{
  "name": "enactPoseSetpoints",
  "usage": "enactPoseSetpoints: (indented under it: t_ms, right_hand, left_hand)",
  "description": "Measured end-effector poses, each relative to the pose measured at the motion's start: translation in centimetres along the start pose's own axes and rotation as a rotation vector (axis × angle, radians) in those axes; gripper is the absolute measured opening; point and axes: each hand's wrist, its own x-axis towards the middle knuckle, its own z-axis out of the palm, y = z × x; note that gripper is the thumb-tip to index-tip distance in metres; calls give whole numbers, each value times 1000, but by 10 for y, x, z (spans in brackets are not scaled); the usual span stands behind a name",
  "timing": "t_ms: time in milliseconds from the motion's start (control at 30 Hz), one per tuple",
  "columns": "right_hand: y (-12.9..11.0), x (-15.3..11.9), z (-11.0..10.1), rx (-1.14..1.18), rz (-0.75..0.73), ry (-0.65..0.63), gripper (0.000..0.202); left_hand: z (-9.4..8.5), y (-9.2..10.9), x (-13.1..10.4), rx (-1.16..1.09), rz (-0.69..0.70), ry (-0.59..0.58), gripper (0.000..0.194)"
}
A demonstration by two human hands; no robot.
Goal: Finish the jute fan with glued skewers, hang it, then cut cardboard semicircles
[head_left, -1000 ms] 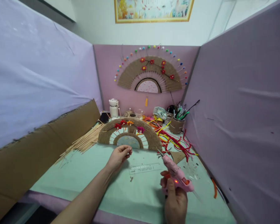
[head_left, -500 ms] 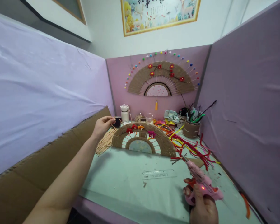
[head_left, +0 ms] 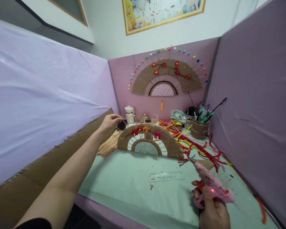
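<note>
My right hand [head_left: 214, 208] is wrapped round a pink hot glue gun [head_left: 211, 182] with a lit red light, its nozzle pointing up and left. My left hand [head_left: 111, 122] is stretched out to the back left, fingertips pinched together; whatever they hold is too small and thin to make out. Below that hand lies a bundle of thin bamboo sticks [head_left: 109, 143]. A fan-shaped piece [head_left: 175, 144] wrapped in brown twine, with red, orange and magenta flowers, stands between my hands. Its right end is close to the nozzle.
A clear ruler [head_left: 165, 176] lies on the pale green tabletop. Coloured pipe cleaners [head_left: 202, 152] spread at the right, near a brown pot [head_left: 199, 129] of tools and twigs. A white bottle [head_left: 129, 115] stands at the back. Another decorated fan [head_left: 143, 76] hangs on the pink panel.
The view has shifted slightly, so most things sit a little further right. My left hand stays pinched near the sticks, and my right hand still grips the glue gun.
</note>
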Motion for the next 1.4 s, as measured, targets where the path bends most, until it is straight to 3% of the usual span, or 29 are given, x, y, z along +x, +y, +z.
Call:
enactPoseSetpoints:
  t_ms: [267, 633, 1400]
  right_hand:
    - [-3, -2, 1, -65, 29, -18, 51]
    - [-2, 1, 0, -26, 20, -49, 50]
    - [1, 0, -1, -46, 5, -62, 48]
  left_hand:
    - [-7, 5, 9, 256, 99, -79, 19]
    - [-12, 6, 22, 399, 242, -219, 15]
    - [-15, 4, 31, 554, 372, -287, 22]
